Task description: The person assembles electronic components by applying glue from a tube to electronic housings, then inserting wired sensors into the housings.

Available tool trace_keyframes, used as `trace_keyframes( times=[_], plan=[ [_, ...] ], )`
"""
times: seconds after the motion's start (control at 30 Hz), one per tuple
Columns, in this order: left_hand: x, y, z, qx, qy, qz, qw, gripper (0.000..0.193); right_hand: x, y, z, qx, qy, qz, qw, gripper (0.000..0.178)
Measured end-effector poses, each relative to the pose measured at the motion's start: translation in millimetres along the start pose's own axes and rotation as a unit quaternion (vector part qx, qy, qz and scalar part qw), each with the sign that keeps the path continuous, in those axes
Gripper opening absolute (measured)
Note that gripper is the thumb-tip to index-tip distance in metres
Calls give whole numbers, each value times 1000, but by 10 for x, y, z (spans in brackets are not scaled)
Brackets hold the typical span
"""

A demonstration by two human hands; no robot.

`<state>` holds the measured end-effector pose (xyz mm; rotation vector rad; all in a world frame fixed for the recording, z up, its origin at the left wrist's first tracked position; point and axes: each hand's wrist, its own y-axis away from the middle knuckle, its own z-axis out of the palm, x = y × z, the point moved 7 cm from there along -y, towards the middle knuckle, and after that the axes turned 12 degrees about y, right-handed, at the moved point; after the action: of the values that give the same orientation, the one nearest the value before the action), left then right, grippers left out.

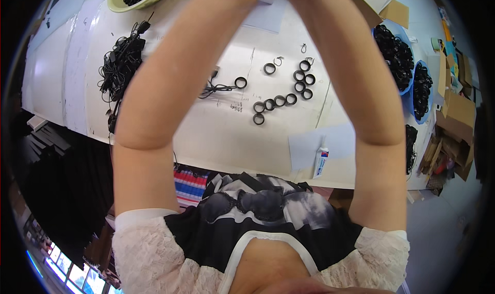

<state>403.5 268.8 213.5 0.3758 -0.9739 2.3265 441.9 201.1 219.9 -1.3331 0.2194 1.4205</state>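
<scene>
Both my forearms, the left (201,41) and the right (335,41), reach up past the top edge, so my hands are out of the picture. Whatever they hold cannot be seen. Between my arms, several black rings (279,101) lie on the white table (232,149) in a bent row. One more ring (269,69) sits apart beside a small thin loop (278,61). Another ring (241,82) rests at the end of a black cable (216,89), partly hidden by my left arm. A white and blue tube (320,161) lies on a paper sheet (301,149) near the front edge.
A tangled heap of black cables (121,62) lies left of my left arm. A yellow bowl (119,6) of small black parts stands at the far left. On the right are blue basins (406,90) of black parts and cardboard boxes (456,116).
</scene>
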Motion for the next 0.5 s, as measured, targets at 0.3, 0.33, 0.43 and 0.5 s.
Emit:
trace_keyframes(
  times=[0.3,0.33,0.43,0.5],
  plan=[
    [-308,1763,-1218,228,-241,-150,932,33,1134,1710,-595,150,331,166,917,35],
    [-337,1850,-1317,209,-265,-146,930,32,1206,1799,-628,161,329,171,915,36],
    [-408,2086,-1495,215,-267,-147,928,32,1367,1987,-692,164,306,186,919,32],
    [-416,2224,-1531,212,-297,-142,920,32,1400,2106,-730,161,304,191,920,31]
  ],
)
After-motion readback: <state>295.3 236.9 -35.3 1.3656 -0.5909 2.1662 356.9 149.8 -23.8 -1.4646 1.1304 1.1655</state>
